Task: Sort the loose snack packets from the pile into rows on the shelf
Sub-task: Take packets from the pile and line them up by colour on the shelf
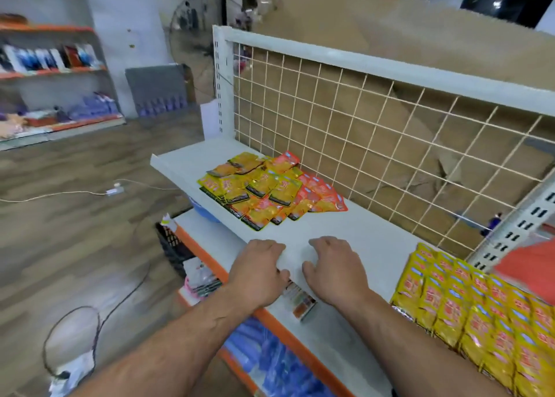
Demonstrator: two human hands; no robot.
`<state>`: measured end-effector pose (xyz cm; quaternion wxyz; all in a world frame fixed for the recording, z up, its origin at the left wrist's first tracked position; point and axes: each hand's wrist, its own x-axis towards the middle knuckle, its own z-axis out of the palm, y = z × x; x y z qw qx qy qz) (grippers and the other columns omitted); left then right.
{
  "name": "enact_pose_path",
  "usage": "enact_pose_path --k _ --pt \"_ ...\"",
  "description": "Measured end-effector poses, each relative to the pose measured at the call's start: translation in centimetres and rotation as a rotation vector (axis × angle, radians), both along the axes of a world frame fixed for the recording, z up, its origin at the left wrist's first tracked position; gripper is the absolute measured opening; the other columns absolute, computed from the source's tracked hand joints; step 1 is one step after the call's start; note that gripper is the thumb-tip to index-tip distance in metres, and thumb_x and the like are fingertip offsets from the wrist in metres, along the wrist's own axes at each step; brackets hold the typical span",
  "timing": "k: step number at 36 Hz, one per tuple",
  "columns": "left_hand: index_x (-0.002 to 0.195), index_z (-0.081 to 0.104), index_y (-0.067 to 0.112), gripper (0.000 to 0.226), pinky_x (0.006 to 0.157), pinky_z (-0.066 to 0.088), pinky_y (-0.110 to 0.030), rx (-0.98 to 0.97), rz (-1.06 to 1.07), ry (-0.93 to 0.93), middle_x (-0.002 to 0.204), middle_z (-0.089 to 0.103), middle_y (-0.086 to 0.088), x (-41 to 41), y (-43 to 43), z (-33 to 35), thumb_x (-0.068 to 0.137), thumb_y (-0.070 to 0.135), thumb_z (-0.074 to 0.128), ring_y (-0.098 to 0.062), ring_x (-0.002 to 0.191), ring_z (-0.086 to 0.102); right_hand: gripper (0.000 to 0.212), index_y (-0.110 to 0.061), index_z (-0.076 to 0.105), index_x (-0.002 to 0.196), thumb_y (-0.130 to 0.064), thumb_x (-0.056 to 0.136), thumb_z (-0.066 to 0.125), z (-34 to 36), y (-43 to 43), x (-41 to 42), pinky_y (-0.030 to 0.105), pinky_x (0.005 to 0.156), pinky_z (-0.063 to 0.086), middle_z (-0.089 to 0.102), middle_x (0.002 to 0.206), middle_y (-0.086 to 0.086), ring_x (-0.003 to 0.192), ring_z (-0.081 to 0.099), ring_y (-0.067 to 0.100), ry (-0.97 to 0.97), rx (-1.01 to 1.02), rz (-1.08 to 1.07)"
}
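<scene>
Shelf (339, 231): pile (270, 188) well beyond left hand (257, 272)

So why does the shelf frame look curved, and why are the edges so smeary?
In the head view the wide-angle lens bows the shelf frame and wire grid; its corners smear, blurring the sorted rows and the floor, while the loose pile, left hand and right hand are fairly sharp; the light is flat, with only faint shadows.

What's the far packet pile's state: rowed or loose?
Loose: the packet pile lies jumbled, packets overlapping at mixed angles; only the yellow packets at right form rows.
</scene>
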<state>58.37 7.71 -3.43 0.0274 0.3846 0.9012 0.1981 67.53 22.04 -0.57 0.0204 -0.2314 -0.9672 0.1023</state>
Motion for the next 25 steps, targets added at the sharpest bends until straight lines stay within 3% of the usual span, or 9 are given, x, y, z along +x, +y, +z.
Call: enact_pose_path --k 7,12,19,22,25 --pt "0.136 0.052 0.022 0.053 0.104 0.032 -0.030 -0.022 -0.019 0.057 0.133 0.055 0.001 -6.3 1.8 -0.3 0.089 0.044 0.057 -0.023 0.126 0.043 0.052 -0.025 0.047 0.142 -0.040 0.093 0.051 -1.1 2.1 -7.1 0.035 0.101 0.041 0.049 0.141 -0.002 0.130 0.041 0.023 0.041 -0.041 0.020" --pt "0.126 0.058 0.021 0.046 0.097 0.040 -0.032 -0.031 -0.003 0.059 0.115 0.060 0.001 -11.0 3.5 0.0 0.085 0.042 0.059 -0.023 0.116 0.049 0.036 -0.022 0.060 0.121 -0.038 0.089 0.054 -2.0 4.1 -12.5 0.034 0.088 0.046 0.058 0.123 0.000 0.120 0.049 0.026 0.088 -0.083 0.005" --pt "0.112 0.064 0.019 0.039 0.087 0.047 -0.035 -0.005 0.066 0.081 0.108 0.064 0.000 -16.7 6.3 0.4 0.080 0.037 0.052 -0.026 0.108 0.053 0.027 -0.018 0.062 0.106 -0.039 0.090 0.055 -2.4 6.4 -18.1 0.035 0.075 0.045 0.059 0.107 0.004 0.107 0.053 0.027 0.175 -0.077 -0.045" --pt "0.114 0.063 0.020 0.033 0.086 0.047 -0.033 -0.004 0.105 0.066 0.114 0.062 -0.001 -18.7 7.3 0.6 0.084 0.033 0.056 -0.027 0.112 0.050 0.036 -0.016 0.058 0.109 -0.047 0.091 0.053 -2.6 6.8 -19.4 0.035 0.075 0.045 0.058 0.109 0.006 0.106 0.055 0.029 0.171 -0.121 -0.104" --pt "0.130 0.055 0.017 0.044 0.096 0.045 -0.035 -0.036 0.113 0.032 0.127 0.055 -0.006 -20.6 8.2 0.7 0.091 0.035 0.052 -0.029 0.122 0.046 0.052 -0.018 0.050 0.117 -0.061 0.088 0.052 -2.7 7.0 -20.6 0.038 0.079 0.048 0.056 0.114 0.007 0.109 0.055 0.030 0.133 -0.141 -0.167"
